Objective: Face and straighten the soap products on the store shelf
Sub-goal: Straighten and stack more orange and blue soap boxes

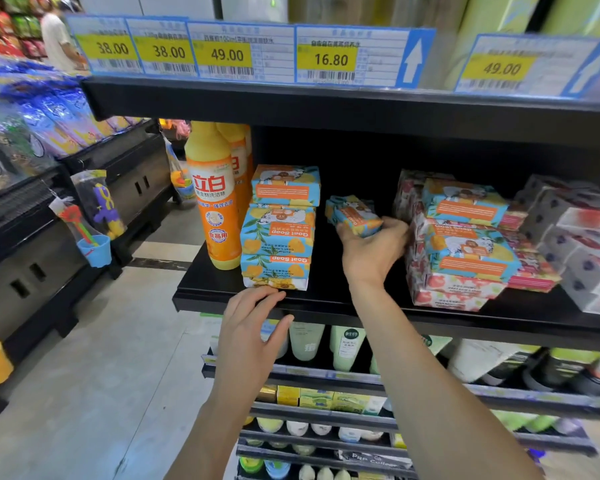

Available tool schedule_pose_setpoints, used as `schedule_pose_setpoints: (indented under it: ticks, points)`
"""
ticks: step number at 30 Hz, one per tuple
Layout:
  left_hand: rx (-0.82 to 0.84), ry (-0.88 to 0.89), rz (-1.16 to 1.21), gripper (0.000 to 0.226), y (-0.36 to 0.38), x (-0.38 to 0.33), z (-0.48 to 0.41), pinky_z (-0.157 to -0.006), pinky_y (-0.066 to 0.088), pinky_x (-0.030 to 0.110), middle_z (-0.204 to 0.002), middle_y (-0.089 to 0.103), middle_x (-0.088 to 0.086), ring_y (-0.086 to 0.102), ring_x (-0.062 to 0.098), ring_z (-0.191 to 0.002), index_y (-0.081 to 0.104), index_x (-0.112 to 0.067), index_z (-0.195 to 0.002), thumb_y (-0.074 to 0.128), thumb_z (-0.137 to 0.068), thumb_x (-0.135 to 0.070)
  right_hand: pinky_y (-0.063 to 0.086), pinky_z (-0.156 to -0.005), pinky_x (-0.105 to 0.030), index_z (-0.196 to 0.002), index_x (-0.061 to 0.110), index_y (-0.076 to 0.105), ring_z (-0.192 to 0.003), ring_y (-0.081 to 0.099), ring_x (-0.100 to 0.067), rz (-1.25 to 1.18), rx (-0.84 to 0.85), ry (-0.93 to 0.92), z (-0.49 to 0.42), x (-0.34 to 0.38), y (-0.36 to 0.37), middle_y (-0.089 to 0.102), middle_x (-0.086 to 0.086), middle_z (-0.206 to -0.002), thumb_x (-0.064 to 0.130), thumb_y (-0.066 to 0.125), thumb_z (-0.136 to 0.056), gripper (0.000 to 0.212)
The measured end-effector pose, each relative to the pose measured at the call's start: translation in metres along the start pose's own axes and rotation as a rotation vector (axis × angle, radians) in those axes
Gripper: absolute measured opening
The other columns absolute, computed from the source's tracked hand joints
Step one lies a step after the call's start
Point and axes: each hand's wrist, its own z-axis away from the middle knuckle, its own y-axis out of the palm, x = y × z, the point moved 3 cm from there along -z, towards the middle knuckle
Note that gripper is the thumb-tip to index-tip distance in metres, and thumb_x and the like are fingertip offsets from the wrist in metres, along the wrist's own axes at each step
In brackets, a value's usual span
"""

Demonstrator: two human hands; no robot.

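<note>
Right grip (373,249): fingers and thumb curled round one blue-and-orange goat soap bar (354,213). The bar is tilted and held in the gap mid-shelf, well clear of the shelf (329,271) deck.

Left grip (253,327): fingers loosely spread, holding nothing. The fingertips are at the shelf's front lip, just under the left stack (279,233). Can't tell if they touch the bottom bar.

Status, my read: roughly midway, maybe less.

- Left stack: several goat soap bars are piled beside the orange detergent bottle (212,202). It's fairly square, but two labels read upside down and the top bar sits slightly off. The bottom pack has a different yellow wrap, so it may be a stray.
- Right pile (465,251): more goat soap bars lie skewed on top of the red floral packs (447,289), so two products are mixed. Corners overhang and nothing is faced.
- Grey-white boxes (579,233) at far right: leaning and uneven.

Left to do, as I see it:
- Land the held bar on the left stack.
- Pull the remaining goat bars off the floral packs.
- Flip the inverted labels.
- Square the floral packs and boxes to the front edge.

The mid-shelf gap is dark, so I can't tell what's behind it.
</note>
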Motion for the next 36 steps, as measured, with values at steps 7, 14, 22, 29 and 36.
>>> schedule_pose_setpoints:
  ticks: [7,14,22,29,36]
  points:
    - [-0.013,0.01,-0.003,0.035,-0.001,-0.001,0.001,-0.104,0.043,0.03,-0.122,0.066,-0.002,0.051,0.014,-0.12,0.073,-0.012,-0.121,0.078,-0.087,-0.022,0.052,-0.096,-0.046,-0.106,0.022,0.045,-0.111,0.057,-0.028,-0.019,-0.004,-0.019,0.044,0.001,-0.026,0.051,-0.002,-0.114,0.02,0.098,-0.061,0.069]
    - [-0.023,0.022,-0.027,0.035,-0.003,-0.006,0.001,-0.103,0.04,0.027,-0.12,0.068,0.003,0.051,0.017,-0.118,0.073,-0.008,-0.119,0.081,-0.085,-0.016,0.054,-0.096,-0.042,-0.113,0.026,0.043,-0.113,0.057,-0.023,-0.044,0.013,-0.055,0.088,0.007,-0.063,0.051,-0.001,-0.117,0.026,0.097,-0.065,0.073]
    - [0.017,-0.166,0.347,0.025,-0.029,-0.034,-0.001,-0.097,0.044,0.009,-0.115,0.069,-0.011,0.06,0.0,-0.11,0.072,-0.022,-0.118,0.072,-0.093,-0.017,0.057,-0.093,-0.03,-0.125,0.025,0.053,-0.108,0.063,0.002,-0.225,0.205,0.014,0.118,0.007,-0.117,0.061,0.005,-0.123,0.013,0.094,-0.07,0.07]
    - [0.391,-0.549,0.957,0.053,-0.026,-0.066,-0.002,-0.101,0.055,0.042,-0.117,0.076,0.001,0.071,0.017,-0.111,0.062,-0.014,-0.135,0.063,-0.092,-0.045,0.056,-0.099,-0.035,-0.131,0.022,0.058,-0.12,0.064,-0.015,-0.272,0.425,-0.06,0.119,-0.002,-0.137,0.067,0.002,-0.126,-0.001,0.09,-0.07,0.072]
    - [0.424,-0.622,1.115,0.043,-0.014,-0.076,0.002,-0.096,0.058,0.033,-0.115,0.077,0.008,0.072,0.02,-0.11,0.063,-0.004,-0.131,0.064,-0.093,-0.025,0.052,-0.103,-0.029,-0.138,0.024,0.055,-0.127,0.06,-0.016,-0.301,0.568,-0.085,0.117,-0.007,-0.145,0.063,-0.003,-0.134,-0.005,0.083,-0.079,0.072]
